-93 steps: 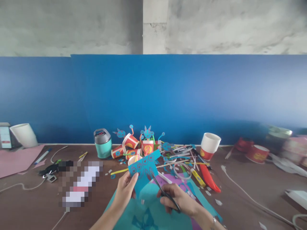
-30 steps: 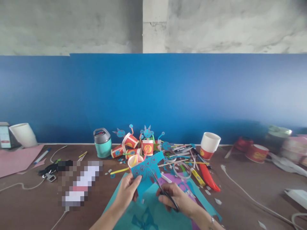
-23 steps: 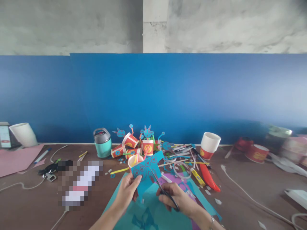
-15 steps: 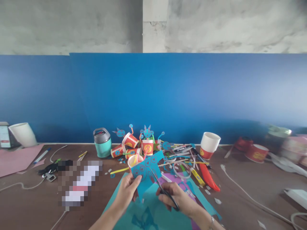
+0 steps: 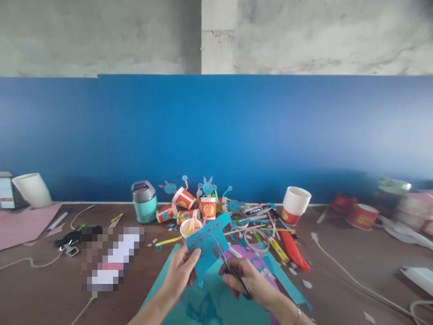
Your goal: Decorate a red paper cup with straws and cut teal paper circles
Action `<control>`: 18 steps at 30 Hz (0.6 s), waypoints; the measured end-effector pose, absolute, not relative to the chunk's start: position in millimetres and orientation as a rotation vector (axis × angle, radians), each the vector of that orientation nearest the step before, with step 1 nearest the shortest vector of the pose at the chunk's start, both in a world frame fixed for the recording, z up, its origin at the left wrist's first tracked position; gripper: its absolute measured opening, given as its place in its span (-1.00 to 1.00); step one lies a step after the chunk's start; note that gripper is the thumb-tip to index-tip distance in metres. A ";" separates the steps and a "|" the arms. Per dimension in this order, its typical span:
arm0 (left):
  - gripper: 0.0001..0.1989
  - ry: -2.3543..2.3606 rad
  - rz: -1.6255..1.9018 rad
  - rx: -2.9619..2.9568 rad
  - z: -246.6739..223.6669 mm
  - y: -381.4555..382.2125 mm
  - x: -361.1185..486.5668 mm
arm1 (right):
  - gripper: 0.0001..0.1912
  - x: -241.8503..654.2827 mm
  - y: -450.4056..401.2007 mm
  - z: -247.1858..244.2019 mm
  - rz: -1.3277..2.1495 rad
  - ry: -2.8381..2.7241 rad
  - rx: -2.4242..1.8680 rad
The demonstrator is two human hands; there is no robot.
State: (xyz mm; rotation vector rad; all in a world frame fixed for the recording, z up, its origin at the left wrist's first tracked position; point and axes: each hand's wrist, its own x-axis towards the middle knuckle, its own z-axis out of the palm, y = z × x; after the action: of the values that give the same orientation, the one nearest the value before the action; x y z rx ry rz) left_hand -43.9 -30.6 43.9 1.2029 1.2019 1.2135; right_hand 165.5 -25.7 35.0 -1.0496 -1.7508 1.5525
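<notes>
Above the brown table (image 5: 111,309) and the turquoise sheet (image 5: 243,311) lying on it, you are apparently cutting the blue paper (image 5: 204,262) along its drawn shapes (image 5: 202,242). Your left hand (image 5: 182,267) is pinching the paper's left side between thumb and fingers; your right hand (image 5: 246,276) is gripping the scissors (image 5: 223,260), their blades overlapping its right part. The next snip is probably calling for steady paper and small turns. Compared with three seconds ago, the paper is sitting slightly farther right, exposing more of the cup (image 5: 186,229) behind.
</notes>
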 end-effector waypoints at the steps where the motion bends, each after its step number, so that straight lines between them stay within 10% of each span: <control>1: -0.50 1.202 1.216 1.200 43.4 -30.7 -43.6 | -0.60 165.0 -25.9 35.2 1.546 -1.749 -1.051; 18: -0.48 1.169 1.206 1.187 42.9 -32.1 -40.8 | -0.62 163.9 -26.3 35.3 1.545 -1.710 -1.048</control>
State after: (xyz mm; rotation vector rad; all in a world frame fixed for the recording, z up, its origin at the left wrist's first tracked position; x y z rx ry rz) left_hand -40.8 -32.1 42.9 1.1872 1.1690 1.2063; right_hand 163.9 -26.3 35.3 -1.0476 -1.7098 1.5445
